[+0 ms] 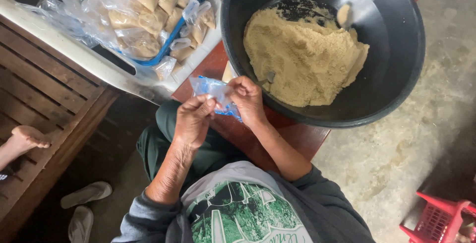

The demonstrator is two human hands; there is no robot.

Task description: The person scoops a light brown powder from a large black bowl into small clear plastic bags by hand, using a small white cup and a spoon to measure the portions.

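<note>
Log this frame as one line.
left hand: holds bag | right hand: holds bag | basin: tan powder | crate: filled bags

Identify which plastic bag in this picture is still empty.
The small clear bag held between both hands; the bags in the blue tray all hold tan powder.

One large black round plastic basin point(396, 74) holds one heap of tan powder point(302, 59). Two bare hands point(193, 121) share one small clear-and-blue plastic bag point(213, 91). One blue plastic crate point(144, 62) carries many filled clear bags, too crowded to count. Two pale sandals point(84, 208) lie below, plus one red plastic basket point(436, 218).
</note>
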